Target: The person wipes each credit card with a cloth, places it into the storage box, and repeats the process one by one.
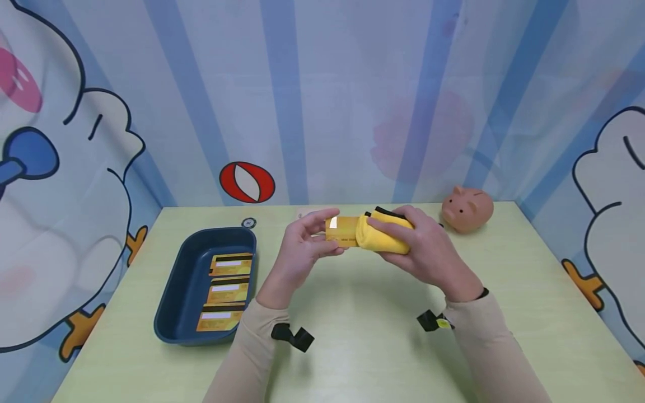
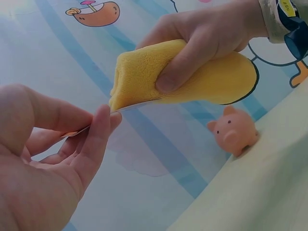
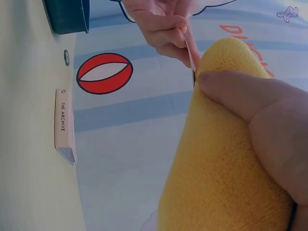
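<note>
Above the table, my left hand (image 1: 301, 244) pinches the left end of a gold card (image 1: 342, 230) between thumb and fingers. My right hand (image 1: 424, 242) grips a folded yellow cloth (image 1: 384, 234) with dark edging, and the cloth covers the card's right end. From the left wrist view, the cloth (image 2: 144, 72) lies against the card, whose thin edge shows below it. The right wrist view has the card (image 3: 192, 60) almost edge-on, between the left fingers and the right thumb.
A dark blue tray (image 1: 171, 302) on the left holds three gold cards (image 1: 227, 290) in a column. Behind it lies a small round disc (image 1: 249, 223). A pink piggy bank (image 1: 467, 209) stands at the back right. A book marked "THE ARCHIVE" (image 3: 62, 120) lies near the back edge.
</note>
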A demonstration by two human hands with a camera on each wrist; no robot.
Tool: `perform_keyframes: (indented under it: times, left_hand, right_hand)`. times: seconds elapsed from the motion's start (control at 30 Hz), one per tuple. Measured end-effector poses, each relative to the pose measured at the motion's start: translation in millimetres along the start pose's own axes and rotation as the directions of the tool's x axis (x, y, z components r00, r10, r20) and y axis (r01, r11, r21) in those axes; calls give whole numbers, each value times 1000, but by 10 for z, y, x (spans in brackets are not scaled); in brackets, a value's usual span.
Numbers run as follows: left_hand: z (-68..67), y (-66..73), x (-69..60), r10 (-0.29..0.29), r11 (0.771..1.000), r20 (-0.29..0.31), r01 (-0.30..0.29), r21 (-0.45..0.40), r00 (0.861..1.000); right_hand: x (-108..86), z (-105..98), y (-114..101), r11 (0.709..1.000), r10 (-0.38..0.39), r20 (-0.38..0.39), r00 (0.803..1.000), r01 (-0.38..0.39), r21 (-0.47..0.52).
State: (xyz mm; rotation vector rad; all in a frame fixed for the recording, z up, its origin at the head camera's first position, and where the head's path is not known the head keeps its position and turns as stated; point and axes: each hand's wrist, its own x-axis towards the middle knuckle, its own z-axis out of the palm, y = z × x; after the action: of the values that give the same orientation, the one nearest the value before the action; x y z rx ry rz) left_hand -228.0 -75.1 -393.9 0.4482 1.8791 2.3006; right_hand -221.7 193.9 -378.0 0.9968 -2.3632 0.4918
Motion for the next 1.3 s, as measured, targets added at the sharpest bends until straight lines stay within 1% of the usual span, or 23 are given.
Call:
perform_keyframes:
  times: [0.2, 0.5, 0.67, 0.8, 0.9, 1.03, 1.3]
  left_hand:
    - [-6, 2, 4, -12, 1000, -4, 12, -20, 1000]
    - [-29, -5, 5, -21, 1000, 2, 21, -5, 1000]
    - [-42, -33, 24, -29, 999, -1, 29, 33, 1000]
    - [-48, -68, 43, -38, 996, -11, 39, 83, 999]
    - [-50, -93, 52, -46, 992, -28, 49, 117, 999]
    - [-48, -122, 54, -50, 987, -52, 57, 153, 997]
    - [-35, -166, 66, -38, 972, -112, 63, 225, 993]
  right_hand:
    - [-3, -16, 24, 1000, 5, -2, 1000, -5, -18]
    - [-28, -31, 58, 999, 0, -13, 1000, -1, -43]
    - [-43, -28, 112, 998, 0, -37, 999, -2, -57]
    - [-55, -22, 154, 998, 24, -60, 998, -27, -55]
    - [-60, -31, 171, 998, 45, -70, 997, -49, -50]
    - [-63, -48, 170, 997, 65, -63, 996, -68, -36]
    - [-53, -71, 135, 997, 76, -59, 995, -77, -4]
